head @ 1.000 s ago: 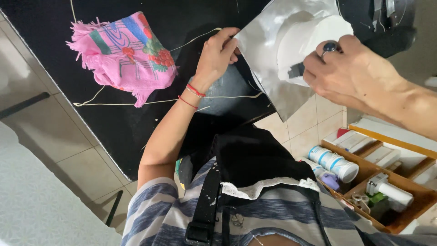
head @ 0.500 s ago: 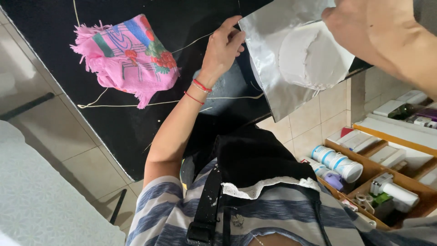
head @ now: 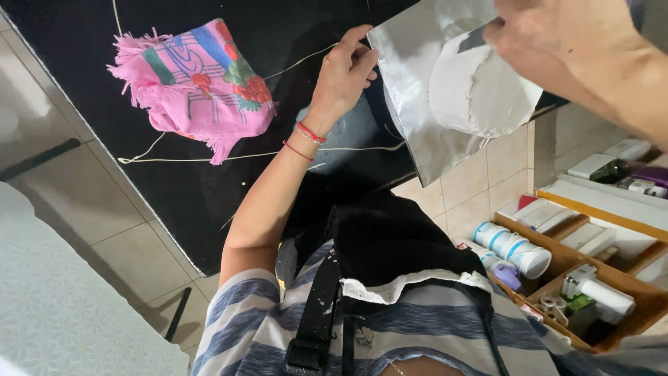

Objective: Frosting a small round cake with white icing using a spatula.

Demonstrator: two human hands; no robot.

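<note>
A shiny silver sheet (head: 410,83) lies tilted across the edge of the black table (head: 174,188), and a round white mass (head: 480,94) rests on it. My left hand (head: 344,73), with red string bracelets at the wrist, pinches the sheet's left edge. My right hand (head: 550,38) is at the top right, over the sheet's upper part. Its fingers are closed on a small dark tool (head: 473,38) that touches the white mass. Most of the tool is hidden under the fingers.
A pink fringed cloth (head: 195,87) with a coloured print lies on the table to the left, with thin pale strings (head: 209,157) beside it. At the lower right, a wooden tray (head: 637,313) holds bottles, tubes and small boxes. The floor is tiled.
My right hand has moved from the sheet's right side up to its top edge, taking the dark tool along. My left hand keeps its hold on the sheet's edge.
</note>
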